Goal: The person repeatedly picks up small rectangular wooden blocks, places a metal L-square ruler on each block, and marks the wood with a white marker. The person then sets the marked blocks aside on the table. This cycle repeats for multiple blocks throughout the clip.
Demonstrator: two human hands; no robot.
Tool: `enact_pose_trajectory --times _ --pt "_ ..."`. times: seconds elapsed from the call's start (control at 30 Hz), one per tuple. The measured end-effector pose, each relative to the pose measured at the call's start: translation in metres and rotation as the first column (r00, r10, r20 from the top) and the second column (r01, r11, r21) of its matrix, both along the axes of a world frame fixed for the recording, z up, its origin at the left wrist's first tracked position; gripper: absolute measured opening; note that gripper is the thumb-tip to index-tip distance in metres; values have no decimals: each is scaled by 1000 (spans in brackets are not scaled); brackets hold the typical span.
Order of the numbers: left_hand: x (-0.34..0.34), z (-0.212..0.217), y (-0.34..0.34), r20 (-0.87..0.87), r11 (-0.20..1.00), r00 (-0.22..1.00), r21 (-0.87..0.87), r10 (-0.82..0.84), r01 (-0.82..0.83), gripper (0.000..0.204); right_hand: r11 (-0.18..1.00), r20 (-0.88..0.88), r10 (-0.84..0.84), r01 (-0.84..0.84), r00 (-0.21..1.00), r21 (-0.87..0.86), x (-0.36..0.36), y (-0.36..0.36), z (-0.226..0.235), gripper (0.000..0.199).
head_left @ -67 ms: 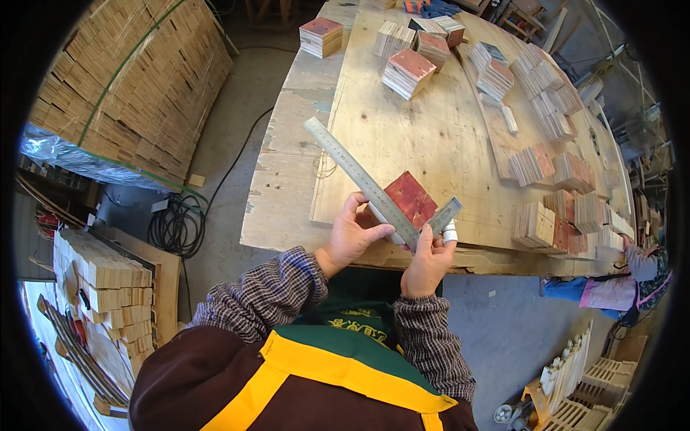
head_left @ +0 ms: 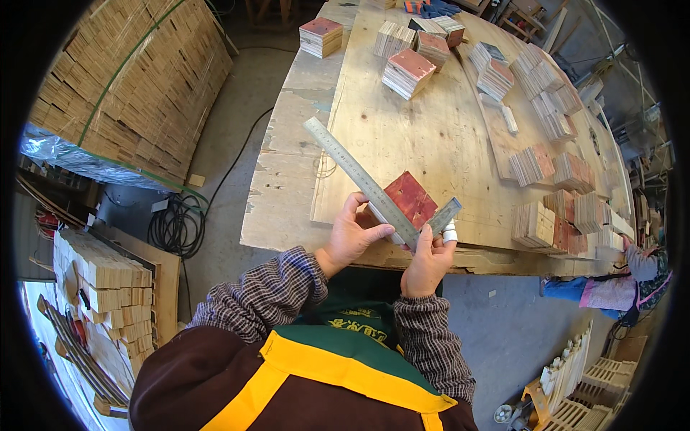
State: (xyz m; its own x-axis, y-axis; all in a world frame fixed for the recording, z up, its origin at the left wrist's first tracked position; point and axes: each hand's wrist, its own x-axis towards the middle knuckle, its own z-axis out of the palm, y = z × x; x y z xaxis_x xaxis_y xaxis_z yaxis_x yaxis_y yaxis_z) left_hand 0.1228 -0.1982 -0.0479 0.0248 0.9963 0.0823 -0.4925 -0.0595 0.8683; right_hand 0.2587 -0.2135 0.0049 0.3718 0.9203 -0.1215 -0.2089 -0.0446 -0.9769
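Observation:
Near the front edge of the worktable, a steel square (head_left: 356,176) with a long marked blade and a shorter arm lies across a wood block (head_left: 411,199) with a reddish top face. My left hand (head_left: 350,235) is closed around the block's left side, its thumb by the long blade; its other fingers are partly hidden. At the square's corner, my right hand (head_left: 429,262) pinches the metal with the thumb near the short arm. White tape or a cover (head_left: 450,231) wraps one of its fingertips. The long blade points to the far left.
Several layered plywood blocks (head_left: 408,73) stand toward the back of the worktable (head_left: 287,158), and more (head_left: 535,224) sit at the right. Strapped wood stacks (head_left: 144,86) rise at the left, above a coiled black cable (head_left: 176,224). Another person (head_left: 611,291) is at the right edge.

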Motion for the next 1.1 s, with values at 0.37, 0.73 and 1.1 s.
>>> enact_pose_trajectory --times 0.37,0.73,1.1 --pt "0 -4 1 -33 1000 999 13 19 -19 55 1000 0 1 -1 1000 2 1 1 0 41" --pt "-1 6 0 -1 1000 1000 13 -7 7 55 1000 -14 14 -14 1000 1 1 1 1 40" --pt "17 25 7 -66 974 988 -171 136 -146 55 998 37 -64 63 997 31 18 -1 -4 43"
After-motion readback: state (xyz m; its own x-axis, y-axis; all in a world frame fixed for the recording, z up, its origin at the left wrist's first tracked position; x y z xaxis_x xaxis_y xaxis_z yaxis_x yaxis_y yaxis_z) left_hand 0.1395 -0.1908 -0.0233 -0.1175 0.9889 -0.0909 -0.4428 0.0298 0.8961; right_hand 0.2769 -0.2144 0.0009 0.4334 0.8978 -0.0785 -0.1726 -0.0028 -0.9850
